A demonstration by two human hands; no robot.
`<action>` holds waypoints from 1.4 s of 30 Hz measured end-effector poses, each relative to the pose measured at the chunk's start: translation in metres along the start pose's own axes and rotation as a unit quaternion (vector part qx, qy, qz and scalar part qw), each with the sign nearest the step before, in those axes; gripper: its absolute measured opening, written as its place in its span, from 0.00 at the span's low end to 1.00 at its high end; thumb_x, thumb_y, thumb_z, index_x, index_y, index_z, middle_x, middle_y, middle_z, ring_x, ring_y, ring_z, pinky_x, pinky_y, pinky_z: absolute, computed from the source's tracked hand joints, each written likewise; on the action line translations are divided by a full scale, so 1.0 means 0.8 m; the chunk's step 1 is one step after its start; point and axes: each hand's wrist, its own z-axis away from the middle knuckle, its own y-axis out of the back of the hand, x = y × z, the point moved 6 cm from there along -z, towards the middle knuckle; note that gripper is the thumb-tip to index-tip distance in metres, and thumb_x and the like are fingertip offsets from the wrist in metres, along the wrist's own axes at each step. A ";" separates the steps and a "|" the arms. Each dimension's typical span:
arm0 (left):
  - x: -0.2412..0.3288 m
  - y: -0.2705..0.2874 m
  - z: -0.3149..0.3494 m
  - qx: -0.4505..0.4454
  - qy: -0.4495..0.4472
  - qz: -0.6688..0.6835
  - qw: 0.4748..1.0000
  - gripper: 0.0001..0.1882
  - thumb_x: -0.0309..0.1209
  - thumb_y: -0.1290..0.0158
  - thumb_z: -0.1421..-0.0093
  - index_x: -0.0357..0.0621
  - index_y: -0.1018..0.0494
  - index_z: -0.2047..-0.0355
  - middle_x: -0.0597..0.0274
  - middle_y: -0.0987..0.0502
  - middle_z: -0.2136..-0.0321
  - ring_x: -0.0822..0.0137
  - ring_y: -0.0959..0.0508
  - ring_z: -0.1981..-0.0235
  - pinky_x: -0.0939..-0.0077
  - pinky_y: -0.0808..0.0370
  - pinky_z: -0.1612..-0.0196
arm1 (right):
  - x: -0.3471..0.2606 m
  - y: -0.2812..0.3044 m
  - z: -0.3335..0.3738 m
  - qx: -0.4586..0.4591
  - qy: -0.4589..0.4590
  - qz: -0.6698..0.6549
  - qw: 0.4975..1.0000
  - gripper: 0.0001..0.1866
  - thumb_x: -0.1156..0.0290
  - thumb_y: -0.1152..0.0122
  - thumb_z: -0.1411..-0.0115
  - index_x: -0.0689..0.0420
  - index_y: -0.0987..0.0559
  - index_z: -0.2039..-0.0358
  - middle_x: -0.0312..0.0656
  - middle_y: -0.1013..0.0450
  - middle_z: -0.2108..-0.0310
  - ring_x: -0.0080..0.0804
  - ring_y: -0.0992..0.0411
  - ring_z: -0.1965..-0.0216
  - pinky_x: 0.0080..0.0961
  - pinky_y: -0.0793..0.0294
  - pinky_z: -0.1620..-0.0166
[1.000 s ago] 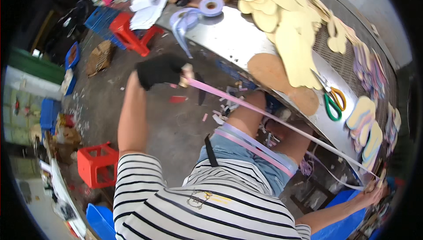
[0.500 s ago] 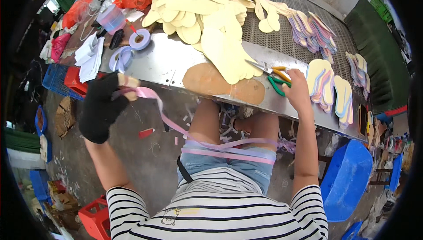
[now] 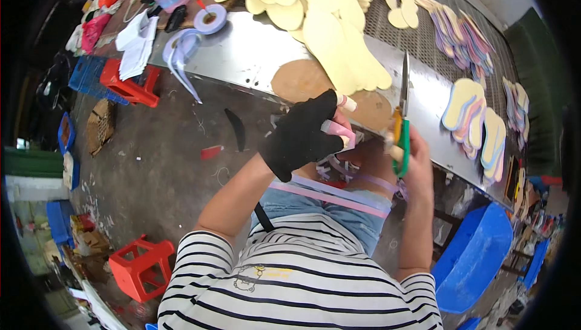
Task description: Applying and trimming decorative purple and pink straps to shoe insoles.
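The gloved left hand [image 3: 302, 136], stretched far out to the side with the pink strap [image 3: 330, 194] 1 second ago, has come in before the chest, beside the right. The right hand [image 3: 408, 154] has lifted the scissors [image 3: 402, 121] off the desk [image 3: 242, 51], blades now pointing up.

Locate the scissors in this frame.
The scissors are in the right hand, blades up over the metal table, right of the gloved left hand.

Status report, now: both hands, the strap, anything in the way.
Left hand, black glove, pinching pink strap. Right hand gripping green-handled scissors, blades up and closed. Strap loops across lap; metal table edge close ahead, nothing between hands.
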 end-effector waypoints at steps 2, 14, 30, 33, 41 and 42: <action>-0.005 -0.011 -0.006 -0.029 -0.027 -0.054 0.998 0.23 0.22 0.41 0.51 0.39 0.35 0.55 0.64 0.25 0.74 0.75 0.25 0.70 0.81 0.29 0.63 | 0.018 -0.031 0.004 0.011 -0.013 -0.046 0.999 0.24 0.73 0.34 0.55 0.60 0.29 0.55 0.33 0.28 0.68 0.20 0.31 0.68 0.17 0.32 0.66; -0.087 -0.044 0.013 0.079 0.058 0.390 0.916 0.19 0.20 0.44 0.49 0.40 0.32 0.57 0.65 0.26 0.70 0.74 0.27 0.65 0.80 0.30 0.60 | 0.055 -0.092 0.020 0.016 -0.041 -0.232 0.972 0.13 0.80 0.38 0.50 0.60 0.29 0.64 0.35 0.28 0.67 0.19 0.28 0.67 0.13 0.29 0.64; -0.136 -0.015 0.031 -0.032 0.159 0.103 0.981 0.06 0.26 0.46 0.47 0.39 0.25 0.68 0.63 0.23 0.71 0.75 0.25 0.68 0.81 0.30 0.62 | 0.067 -0.022 0.085 -0.109 -0.055 0.364 0.923 0.29 0.50 0.31 0.58 0.64 0.29 0.72 0.48 0.37 0.80 0.42 0.39 0.77 0.32 0.39 0.73; -0.142 -0.017 0.032 -0.045 0.159 0.096 0.982 0.06 0.27 0.45 0.47 0.39 0.25 0.69 0.64 0.23 0.72 0.75 0.25 0.68 0.81 0.31 0.63 | 0.074 -0.021 0.084 -0.094 -0.041 0.384 0.918 0.29 0.50 0.30 0.60 0.64 0.28 0.73 0.47 0.37 0.81 0.39 0.39 0.79 0.32 0.38 0.74; -0.146 -0.011 0.025 -0.031 0.076 0.036 0.996 0.07 0.27 0.43 0.50 0.39 0.24 0.70 0.64 0.23 0.73 0.76 0.26 0.69 0.80 0.30 0.64 | 0.039 0.011 0.077 -0.024 -0.032 0.376 0.926 0.25 0.56 0.27 0.61 0.63 0.28 0.75 0.40 0.42 0.86 0.26 0.44 0.81 0.24 0.41 0.77; -0.137 -0.013 0.023 -0.025 0.050 0.004 0.998 0.06 0.27 0.42 0.50 0.40 0.24 0.70 0.64 0.23 0.73 0.76 0.26 0.70 0.80 0.30 0.65 | 0.023 0.016 0.070 0.005 -0.004 0.366 0.931 0.23 0.59 0.28 0.60 0.63 0.29 0.74 0.38 0.40 0.84 0.25 0.44 0.81 0.23 0.41 0.77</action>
